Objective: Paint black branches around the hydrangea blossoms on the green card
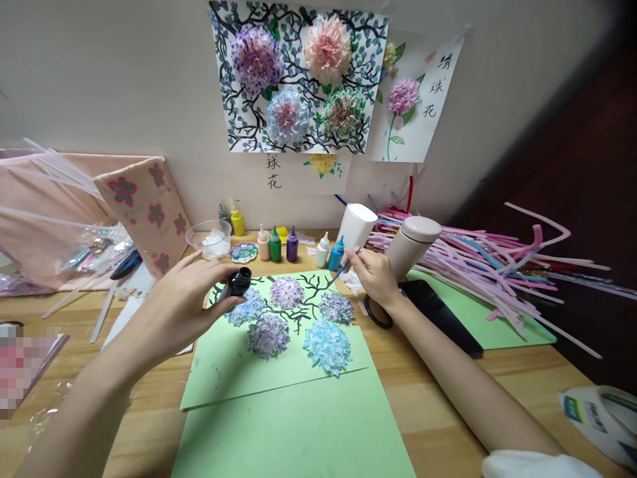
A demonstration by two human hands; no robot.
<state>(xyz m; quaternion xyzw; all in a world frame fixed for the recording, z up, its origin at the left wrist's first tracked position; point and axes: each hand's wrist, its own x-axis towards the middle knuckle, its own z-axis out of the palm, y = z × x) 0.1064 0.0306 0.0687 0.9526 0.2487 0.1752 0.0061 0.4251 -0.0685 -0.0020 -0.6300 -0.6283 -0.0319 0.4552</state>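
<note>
My left hand (192, 302) is closed around a small black ink bottle (239, 281), its open mouth tilted up over the left edge of the artwork. Between the fingers of my right hand (374, 273) is a thin blue paintbrush (342, 268), its tip down at the painted black branches (314, 288) on the upper right of the sheet. That green sheet (223, 365) carries several crinkled paper flowers, among them a light blue flower (328, 346) at the lower right and a purple flower (269, 336) near the middle. Beneath it lies another green sheet (293, 431).
Several paint bottles (275, 244) line the back of the table, with a paint palette (243, 252) and a clear bowl (208, 240). A white cup (357, 226), a lidded tumbler (413, 245), a black phone-like object (440, 315) and pipe cleaners (478, 259) sit right. Flower artworks (298, 79) hang behind.
</note>
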